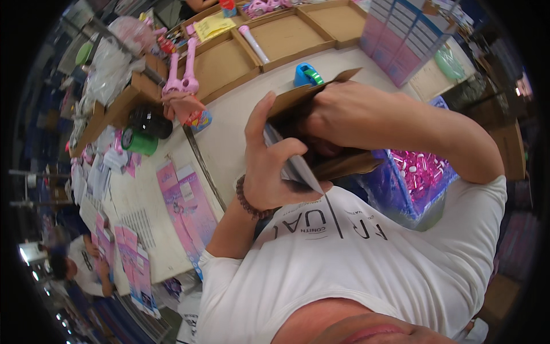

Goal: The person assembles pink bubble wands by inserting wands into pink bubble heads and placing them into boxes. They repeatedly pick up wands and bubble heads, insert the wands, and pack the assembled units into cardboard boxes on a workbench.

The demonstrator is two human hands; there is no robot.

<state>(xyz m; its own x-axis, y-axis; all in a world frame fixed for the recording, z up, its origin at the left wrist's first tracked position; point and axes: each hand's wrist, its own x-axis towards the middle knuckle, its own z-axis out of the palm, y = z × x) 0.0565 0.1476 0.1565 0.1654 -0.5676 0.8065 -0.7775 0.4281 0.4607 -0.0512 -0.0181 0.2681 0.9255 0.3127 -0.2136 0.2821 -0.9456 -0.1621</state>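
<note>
An open cardboard box (350, 165), brown inside with a pale outer side, is held tilted in front of my chest. My left hand (268, 172) grips its left wall, thumb and fingers spread around the edge. From the right, my right hand (335, 117) reaches into the box's mouth with curled fingers. Its fingertips and whatever they hold are hidden in the dark inside. Just beyond the box, a small blue and green tape dispenser (306, 75) stands on the white table (223, 135). By my right elbow, a blue-lined bin (401, 192) holds many small pink bottles (418, 166).
Shallow cardboard trays (292, 37) line the far edge; one has a pink-white wand (254, 44). Pink toy pieces (189, 71) and a green-lidded jar (140, 141) are at left. Flat pink cartons (189, 200) lie nearer. Tall printed cartons (398, 40) stand right. A co-worker (86, 258) is far left.
</note>
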